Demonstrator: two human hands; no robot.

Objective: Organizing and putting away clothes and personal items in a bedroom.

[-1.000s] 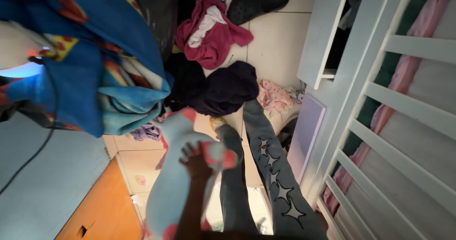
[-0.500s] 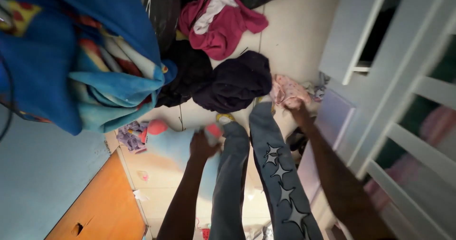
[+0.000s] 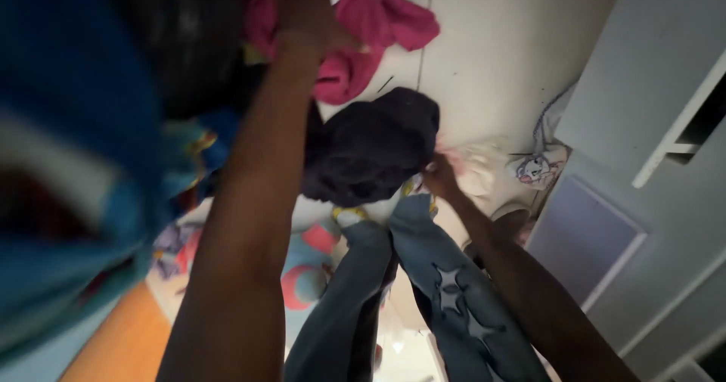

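Pale tiled floor (image 3: pixel 491 57), strewn with clothing, is lying beside white furniture (image 3: pixel 643 72). Magenta garment (image 3: pixel 370 45) is lying crumpled at the top of the floor; left hand (image 3: pixel 302 11) is pressing down on it, fingers curled into the cloth, though blur is hiding how firm the grip is. Right hand (image 3: pixel 440 178) is pinching a pale pink cloth (image 3: pixel 473 163) just beside a dark purple heap (image 3: pixel 370 147). Blue jeans with star patches (image 3: pixel 446 291) are showing below. Blue patterned blanket (image 3: pixel 68 200) is blurring the left edge.
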